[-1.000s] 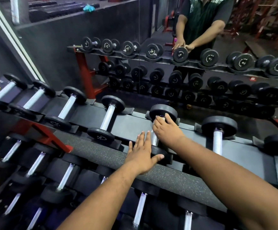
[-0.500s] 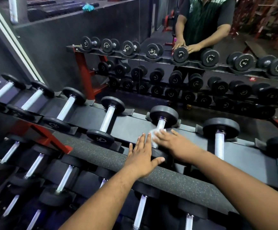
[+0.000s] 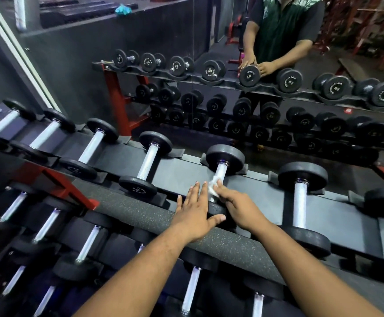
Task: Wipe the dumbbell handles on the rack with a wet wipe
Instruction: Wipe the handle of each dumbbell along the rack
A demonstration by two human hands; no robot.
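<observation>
The right hand's (image 3: 241,208) fingers curled round a white wet wipe (image 3: 212,186), pressing it on the lower part of a dumbbell handle (image 3: 221,173). The left hand (image 3: 194,212) lay flat, fingers straight and spread, on the rack's speckled front rail (image 3: 126,210), its thumb against that dumbbell's near head. The dumbbell sat in its cradle on the rack's top tier (image 3: 181,170), with others in cradles either side and on the lower tiers.

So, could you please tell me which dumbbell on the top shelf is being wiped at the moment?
The dumbbell between both hands: the right hand holds the white wet wipe on its handle, while the left hand rests at its near end. Its neighbours' handles are untouched.
</observation>
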